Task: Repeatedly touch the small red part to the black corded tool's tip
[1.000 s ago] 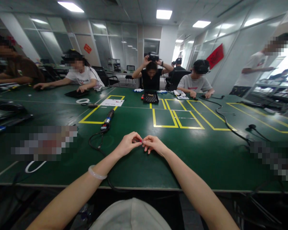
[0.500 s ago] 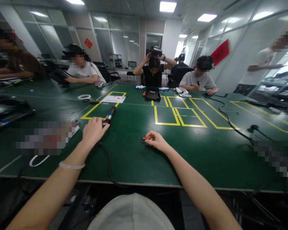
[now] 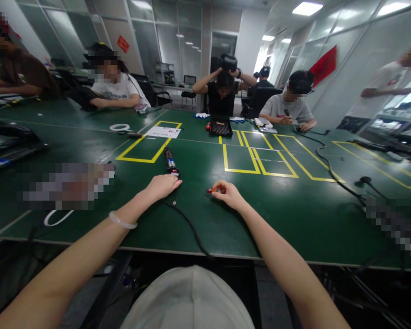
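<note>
My left hand (image 3: 164,186) is closed around the near end of a black, stick-shaped corded tool (image 3: 170,161) with a blue and silver band. The tool's far end points away from me, and its exact kind is unclear. From under that hand a black cord (image 3: 188,223) runs to the table's front edge. To the right, my right hand (image 3: 228,194) pinches a small red and orange piece (image 3: 210,190) just above the green table (image 3: 198,233). Fingers cover part of this piece, so I cannot make out its kind.
Yellow tape outlines (image 3: 241,172) mark the table. Beyond them stands a black tray (image 3: 221,128) of small parts. A white sheet (image 3: 164,132) and a white ring-shaped roll (image 3: 119,128) lie at left. Several people sit around the far side. A black cable (image 3: 329,167) crosses the right side.
My left hand has moved right with the corded tool, which has swung to tilt the other way. The right hand still holds the small piece. The view has shifted slightly.
</note>
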